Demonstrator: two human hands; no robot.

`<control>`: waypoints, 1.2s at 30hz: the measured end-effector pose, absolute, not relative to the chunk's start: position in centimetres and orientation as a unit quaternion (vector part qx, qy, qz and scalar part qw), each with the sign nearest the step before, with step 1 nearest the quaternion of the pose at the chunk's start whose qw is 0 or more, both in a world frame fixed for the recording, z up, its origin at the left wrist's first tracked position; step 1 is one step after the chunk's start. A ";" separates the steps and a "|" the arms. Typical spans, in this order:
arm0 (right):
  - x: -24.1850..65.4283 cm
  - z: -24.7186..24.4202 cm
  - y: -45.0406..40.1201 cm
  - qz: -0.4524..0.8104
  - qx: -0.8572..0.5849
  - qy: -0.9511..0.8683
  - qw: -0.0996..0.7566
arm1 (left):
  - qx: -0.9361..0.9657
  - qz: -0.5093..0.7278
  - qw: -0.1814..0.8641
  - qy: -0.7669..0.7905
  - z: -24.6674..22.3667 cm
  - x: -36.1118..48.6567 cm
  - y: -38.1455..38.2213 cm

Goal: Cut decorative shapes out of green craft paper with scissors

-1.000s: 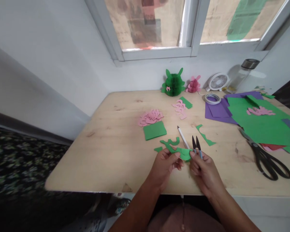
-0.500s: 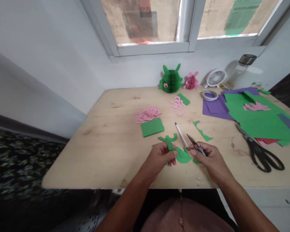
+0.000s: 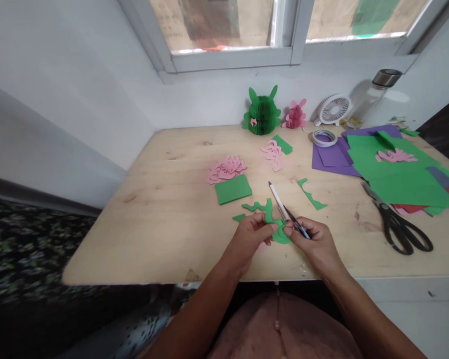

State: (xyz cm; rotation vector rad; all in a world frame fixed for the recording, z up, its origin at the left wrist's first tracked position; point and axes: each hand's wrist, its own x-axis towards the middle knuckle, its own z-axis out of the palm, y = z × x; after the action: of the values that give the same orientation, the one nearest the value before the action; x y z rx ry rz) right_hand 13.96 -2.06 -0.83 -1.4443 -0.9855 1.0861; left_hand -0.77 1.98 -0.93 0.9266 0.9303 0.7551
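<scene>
My left hand pinches a curvy green paper cutout between thumb and fingers, above the near part of the table. My right hand is closed around small pointed scissors with dark blades and a bluish handle, tips pointing away from me. Its thumb and fingertip also meet the rounded green paper beside the left hand. Just beyond the hands lies a white pen. A bit of pink paper shows under my left fingers, mostly hidden.
Pink cutouts lie behind a folded green card. A green scrap is beyond my right hand. Large black scissors and green sheets lie right. Paper figures, a fan and a bottle stand along the wall.
My right hand has come closer to the left, and its fingertips now meet the green paper. The cutout has turned in my left hand. The view has tilted slightly downward.
</scene>
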 end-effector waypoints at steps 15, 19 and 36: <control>13.7 -1.7 -2.7 0.402 -0.622 -0.423 0.523 | 0.379 0.372 0.737 0.418 -1.1 -0.1 1.7; 13.6 -1.8 -2.7 0.389 -0.628 -0.424 0.525 | 0.379 0.378 0.731 0.423 -1.0 -0.1 1.8; 13.3 -2.8 -2.6 0.396 -0.639 -0.349 0.560 | 0.343 0.370 0.737 0.449 -1.3 0.4 1.3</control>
State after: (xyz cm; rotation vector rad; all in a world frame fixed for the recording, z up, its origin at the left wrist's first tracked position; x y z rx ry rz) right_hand 13.31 -2.62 -2.84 -1.5058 -0.8222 0.9331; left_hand 0.45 1.32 -1.29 0.7531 0.9866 0.8132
